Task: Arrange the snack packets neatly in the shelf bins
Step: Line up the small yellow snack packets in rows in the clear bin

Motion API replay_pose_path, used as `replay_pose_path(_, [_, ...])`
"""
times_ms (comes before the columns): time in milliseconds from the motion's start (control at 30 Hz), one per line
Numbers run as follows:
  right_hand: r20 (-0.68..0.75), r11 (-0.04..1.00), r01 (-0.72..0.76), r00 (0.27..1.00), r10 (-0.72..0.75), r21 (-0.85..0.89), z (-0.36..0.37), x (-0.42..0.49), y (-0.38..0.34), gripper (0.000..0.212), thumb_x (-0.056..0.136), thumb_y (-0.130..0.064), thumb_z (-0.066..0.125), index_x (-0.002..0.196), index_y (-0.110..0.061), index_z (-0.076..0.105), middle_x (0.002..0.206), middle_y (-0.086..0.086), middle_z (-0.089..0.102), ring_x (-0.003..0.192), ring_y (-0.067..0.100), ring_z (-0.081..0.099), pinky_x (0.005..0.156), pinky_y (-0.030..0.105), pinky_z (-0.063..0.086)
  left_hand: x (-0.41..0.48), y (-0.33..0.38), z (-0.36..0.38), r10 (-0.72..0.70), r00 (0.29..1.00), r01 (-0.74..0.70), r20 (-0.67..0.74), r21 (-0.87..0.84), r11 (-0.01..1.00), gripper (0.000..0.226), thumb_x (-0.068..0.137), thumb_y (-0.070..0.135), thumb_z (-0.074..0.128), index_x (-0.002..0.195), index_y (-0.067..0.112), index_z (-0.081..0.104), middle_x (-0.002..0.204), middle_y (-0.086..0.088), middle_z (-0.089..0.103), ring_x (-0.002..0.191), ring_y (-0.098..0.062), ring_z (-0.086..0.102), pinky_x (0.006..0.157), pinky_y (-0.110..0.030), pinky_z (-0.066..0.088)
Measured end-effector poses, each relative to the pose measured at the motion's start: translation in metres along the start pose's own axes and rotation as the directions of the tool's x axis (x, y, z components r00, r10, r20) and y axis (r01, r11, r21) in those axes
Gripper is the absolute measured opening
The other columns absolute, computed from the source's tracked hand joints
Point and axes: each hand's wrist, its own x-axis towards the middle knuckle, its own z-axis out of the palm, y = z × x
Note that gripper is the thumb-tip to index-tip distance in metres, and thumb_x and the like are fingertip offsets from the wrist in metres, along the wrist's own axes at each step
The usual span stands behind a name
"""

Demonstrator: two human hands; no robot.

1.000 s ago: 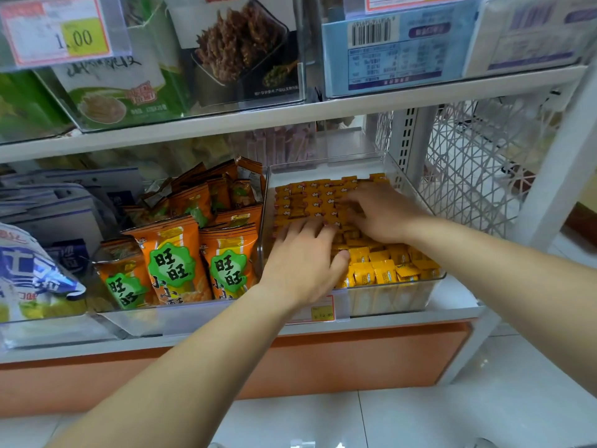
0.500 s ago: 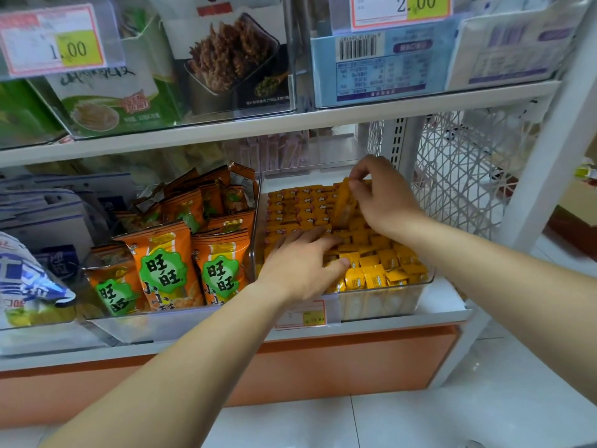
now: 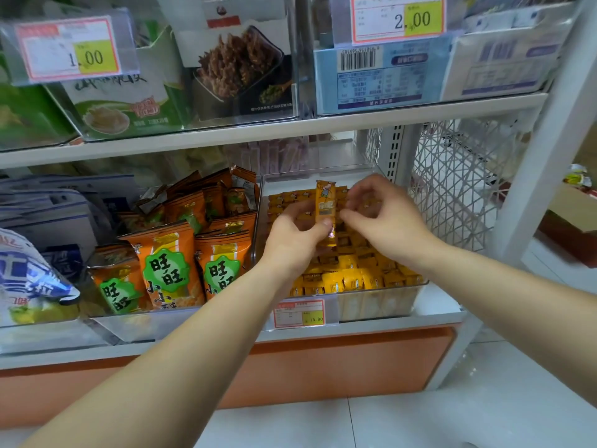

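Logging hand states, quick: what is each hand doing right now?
Left hand: grip closed on a yellow snack packet, held upright.
Right hand: fingers curled, empty, beside the packet.

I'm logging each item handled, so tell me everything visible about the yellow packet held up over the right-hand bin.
The yellow snack packet is a slim, long wrapper, glossy like plastic film, orange-yellow with a small cartoon figure near its top and a printed panel mid-length. It stands nearly upright above the clear bin of matching packets. The left hand pinches its lower half, thumb on the front; the right hand is beside it, fingers blurred, contact unclear.
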Motion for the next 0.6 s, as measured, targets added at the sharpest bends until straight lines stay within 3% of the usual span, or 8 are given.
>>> replay_pose_path(100, [0.083,0.977,-0.169,0.984,0.159,0.129,0.003,0.012,0.007,0.040,0.093,-0.032,0.066,0.129,-0.040,0.050,0.113,-0.010,0.066,0.102,0.015,0.066,0.088,0.046,0.055,0.000,-0.003,-0.002,0.048,0.998,-0.051,0.028,0.100,0.994,0.031,0.091,0.020,0.072,0.114,0.034,0.056,0.110,-0.001,0.070,0.103,-0.019,0.069,0.082,-0.035,0.059])
replay_pose_path(167, [0.152,0.967,-0.195,0.974,0.170,0.165,0.007,0.015,0.009,0.037,0.096,-0.033,0.063,0.129,-0.043,0.052,0.115,-0.006,0.067,0.106,0.015,0.066,0.093,0.046,0.054,0.001,-0.006,-0.002,0.081,0.996,-0.088,0.040,0.202,0.975,0.038,0.090,0.027,0.072,0.121,0.036,0.054,0.112,0.003,0.069,0.104,-0.016,0.067,0.087,-0.035,0.056])
replay_pose_path(233, [0.129,0.985,-0.129,0.985,0.114,0.111,0.007,0.019,0.007,0.029,0.094,-0.031,0.066,0.117,-0.045,0.056,0.104,-0.011,0.070,0.097,0.008,0.067,0.085,0.036,0.054,0.003,-0.008,-0.002,0.137,0.990,-0.140,0.033,0.326,0.935,0.046,0.088,0.032,0.073,0.129,0.031,0.052,0.109,0.007,0.070,0.103,-0.014,0.066,0.087,-0.033,0.054])
replay_pose_path(300, [0.064,0.997,-0.067,0.996,0.065,0.025,0.003,0.026,0.004,0.029,0.092,-0.029,0.069,0.109,-0.048,0.054,0.097,-0.015,0.068,0.089,0.002,0.067,0.077,0.027,0.051,0.006,-0.012,-0.006,0.219,0.974,-0.209,0.056,0.597,0.775,0.055,0.087,0.043,0.071,0.134,0.026,0.049,0.112,0.006,0.069,0.106,-0.016,0.065,0.090,-0.035,0.053])
replay_pose_path(333, [0.033,0.999,-0.047,0.998,0.047,-0.020,0.000,0.029,0.004,0.030,0.092,-0.027,0.069,0.107,-0.047,0.052,0.098,-0.017,0.066,0.085,-0.001,0.066,0.072,0.023,0.051,0.006,-0.016,-0.008,0.230,0.967,-0.232,0.109,0.746,0.624,0.058,0.087,0.051,0.067,0.135,0.026,0.047,0.116,0.003,0.068,0.107,-0.018,0.064,0.090,-0.037,0.053])
replay_pose_path(400, [0.005,0.995,-0.010,1.000,0.011,-0.097,-0.003,0.033,0.005,0.031,0.091,-0.022,0.069,0.108,-0.041,0.052,0.103,-0.021,0.060,0.082,-0.005,0.065,0.069,0.018,0.050,0.006,-0.024,-0.012,0.160,0.960,-0.275,0.231,0.888,0.368,0.061,0.089,0.061,0.056,0.139,0.029,0.043,0.127,-0.001,0.062,0.115,-0.024,0.059,0.092,-0.041,0.053])
replay_pose_path(467, [0.031,0.984,0.023,0.999,-0.018,-0.175,-0.005,0.034,0.010,0.030,0.090,-0.019,0.070,0.111,-0.033,0.053,0.109,-0.018,0.059,0.086,-0.002,0.064,0.074,0.018,0.050,0.007,-0.028,-0.014,0.115,0.947,-0.320,0.299,0.909,0.268,0.057,0.092,0.063,0.047,0.140,0.032,0.044,0.137,0.000,0.055,0.123,-0.026,0.052,0.095,-0.042,0.050])
replay_pose_path(600, [0.183,0.922,0.125,0.981,-0.060,-0.368,-0.004,0.034,0.018,0.030,0.092,-0.018,0.067,0.119,-0.027,0.058,0.119,-0.004,0.063,0.104,0.016,0.062,0.093,0.036,0.051,0.011,-0.027,-0.015,0.125,0.932,-0.360,0.340,0.907,0.220,0.054,0.092,0.063,0.036,0.138,0.038,0.047,0.143,0.008,0.050,0.128,-0.023,0.047,0.098,-0.043,0.048])
